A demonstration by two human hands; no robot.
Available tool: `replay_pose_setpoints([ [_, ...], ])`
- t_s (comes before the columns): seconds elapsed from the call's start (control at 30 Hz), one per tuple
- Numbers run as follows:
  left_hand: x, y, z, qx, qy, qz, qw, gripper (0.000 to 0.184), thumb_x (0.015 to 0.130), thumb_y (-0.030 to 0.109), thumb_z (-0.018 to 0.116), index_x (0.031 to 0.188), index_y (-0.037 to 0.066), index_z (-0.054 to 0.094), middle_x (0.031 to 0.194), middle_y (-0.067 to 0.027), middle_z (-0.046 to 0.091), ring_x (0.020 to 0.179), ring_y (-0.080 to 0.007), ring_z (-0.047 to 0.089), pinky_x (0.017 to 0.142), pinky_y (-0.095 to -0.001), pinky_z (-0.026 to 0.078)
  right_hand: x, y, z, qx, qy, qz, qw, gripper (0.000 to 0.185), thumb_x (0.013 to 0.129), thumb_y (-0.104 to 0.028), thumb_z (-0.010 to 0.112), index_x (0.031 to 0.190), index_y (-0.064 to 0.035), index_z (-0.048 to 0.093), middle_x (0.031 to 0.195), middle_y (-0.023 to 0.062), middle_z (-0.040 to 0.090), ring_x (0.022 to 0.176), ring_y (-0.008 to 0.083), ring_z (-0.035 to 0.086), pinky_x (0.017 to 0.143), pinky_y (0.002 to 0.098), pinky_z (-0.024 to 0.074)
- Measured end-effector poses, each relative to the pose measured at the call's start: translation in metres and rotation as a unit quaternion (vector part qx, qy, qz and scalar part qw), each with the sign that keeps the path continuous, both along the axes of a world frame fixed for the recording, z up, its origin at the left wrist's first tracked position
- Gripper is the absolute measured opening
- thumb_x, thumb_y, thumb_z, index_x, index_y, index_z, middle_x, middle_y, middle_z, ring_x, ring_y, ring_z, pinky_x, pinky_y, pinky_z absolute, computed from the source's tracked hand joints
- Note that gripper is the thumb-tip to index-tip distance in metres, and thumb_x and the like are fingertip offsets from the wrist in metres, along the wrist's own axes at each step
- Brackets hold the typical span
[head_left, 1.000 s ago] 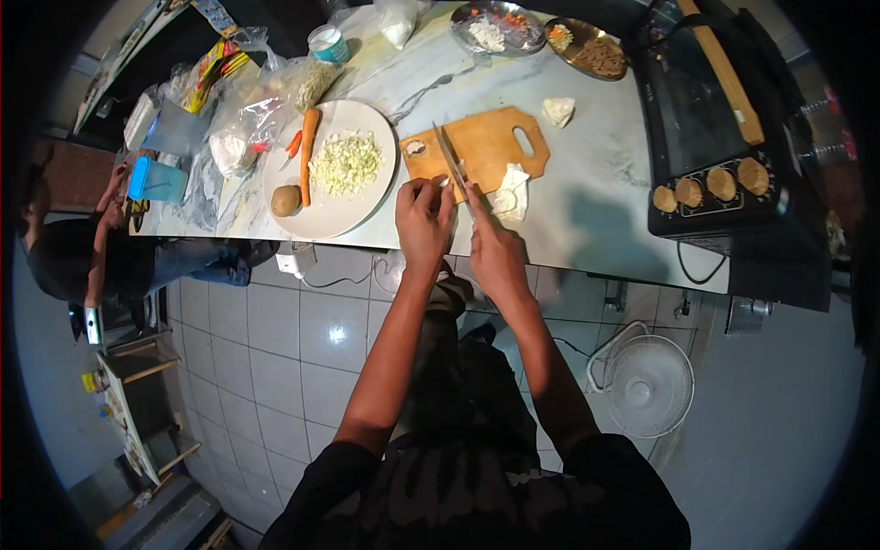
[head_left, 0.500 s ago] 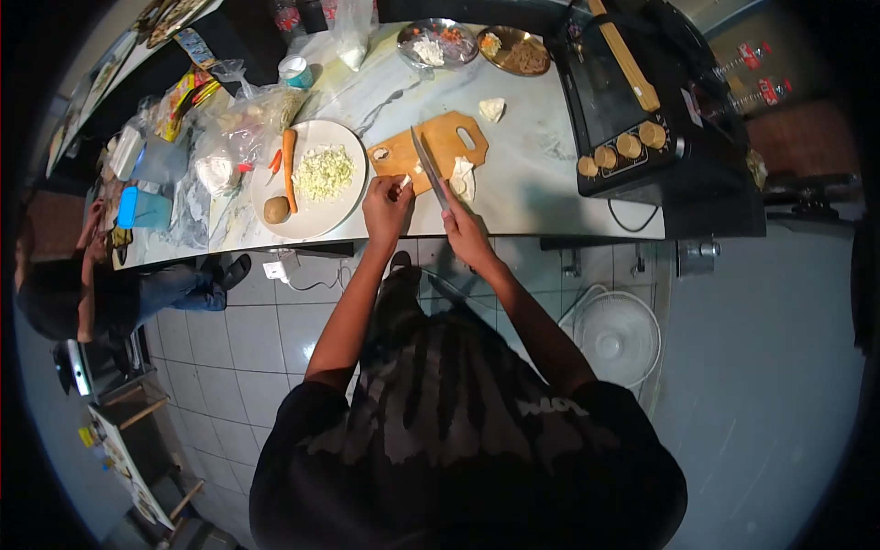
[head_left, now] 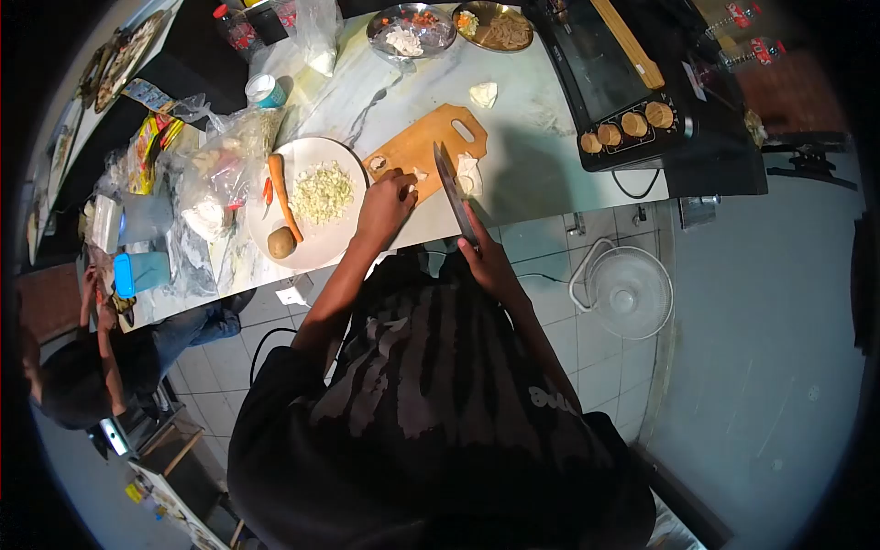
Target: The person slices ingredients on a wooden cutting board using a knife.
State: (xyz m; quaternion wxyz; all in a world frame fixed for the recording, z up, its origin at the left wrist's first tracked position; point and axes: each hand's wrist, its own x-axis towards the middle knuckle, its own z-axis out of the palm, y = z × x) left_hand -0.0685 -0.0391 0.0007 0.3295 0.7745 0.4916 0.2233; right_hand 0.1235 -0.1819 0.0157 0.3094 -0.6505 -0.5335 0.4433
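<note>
My right hand (head_left: 483,252) is closed on the handle of a knife (head_left: 450,190), whose blade points away over the right part of the wooden cutting board (head_left: 431,137). At the board's near left edge, my left hand (head_left: 389,209) has its fingers pinched together by a small white piece (head_left: 412,188); whether it grips that piece is unclear. A crumpled white piece (head_left: 469,174) lies at the board's right edge. Left of the board, a plate (head_left: 321,246) holds chopped pale pieces (head_left: 322,192), a carrot (head_left: 279,183), red chilies (head_left: 268,193) and a round brown potato (head_left: 281,243).
Two metal plates of food (head_left: 412,31) (head_left: 495,27) stand at the back. A black oven (head_left: 632,124) is at the right, a white lump (head_left: 483,94) behind the board. Plastic bags (head_left: 225,170) and a blue-lidded container (head_left: 142,273) sit left. Another person (head_left: 92,376) stands far left.
The knife has moved right, away from my left hand, and my hands are farther apart. The view has shifted and turned.
</note>
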Motion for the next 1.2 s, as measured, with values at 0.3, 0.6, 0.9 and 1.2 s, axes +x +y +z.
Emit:
replay_pose_setpoints([
  [0.3, 0.002, 0.018, -0.017, -0.164, -0.333, 0.068, 0.926, 0.025, 0.089, 0.003, 0.071, 0.113, -0.004, 0.071, 0.098, -0.0106, 0.075, 0.082, -0.0155, 0.072, 0.072, -0.0271, 0.056, -0.015, 0.022, 0.018, 0.069, 0.041, -0.021, 0.997, 0.063, 0.102, -0.019, 0.053, 0.159, -0.0112, 0.026, 0.151, 0.0186, 0.046, 0.129, 0.0259, 0.054, 0.104, 0.0337, 0.0400],
  [0.6, -0.004, 0.029, 0.002, -0.383, -0.542, 0.117, 0.738, 0.032, 0.096, -0.003, 0.061, 0.128, -0.006, 0.063, 0.115, -0.0143, 0.070, 0.104, -0.0192, 0.069, 0.090, -0.0274, 0.058, -0.023, 0.051, 0.057, 0.015, -0.010, 0.004, 1.000, 0.060, 0.103, -0.017, 0.047, 0.159, -0.0205, 0.027, 0.073, 0.0183, 0.056, 0.065, 0.0256, 0.060, 0.069, 0.0408, 0.0458],
  [0.9, -0.007, 0.028, -0.021, -0.208, -0.280, 0.116, 0.930, 0.022, 0.091, -0.001, 0.065, 0.112, -0.003, 0.073, 0.088, -0.0085, 0.075, 0.075, -0.0118, 0.069, 0.071, -0.0229, 0.054, -0.030, 0.059, 0.005, 0.039, -0.113, 0.048, 0.992, 0.056, 0.104, -0.017, 0.043, 0.158, -0.0207, 0.029, 0.080, 0.0261, 0.060, 0.071, 0.0450, 0.061, 0.069, 0.0457, 0.0464],
  [1.2, -0.009, 0.019, -0.015, -0.045, -0.162, 0.126, 0.978, 0.018, 0.085, 0.009, 0.073, 0.102, 0.003, 0.076, 0.073, -0.0110, 0.070, 0.060, -0.0183, 0.064, 0.060, -0.0304, 0.051, -0.037, 0.054, 0.013, 0.049, -0.029, 0.049, 0.997, 0.058, 0.100, -0.006, 0.047, 0.155, -0.0164, 0.033, 0.134, 0.0244, 0.056, 0.108, 0.0470, 0.060, 0.090, 0.0528, 0.0480],
])
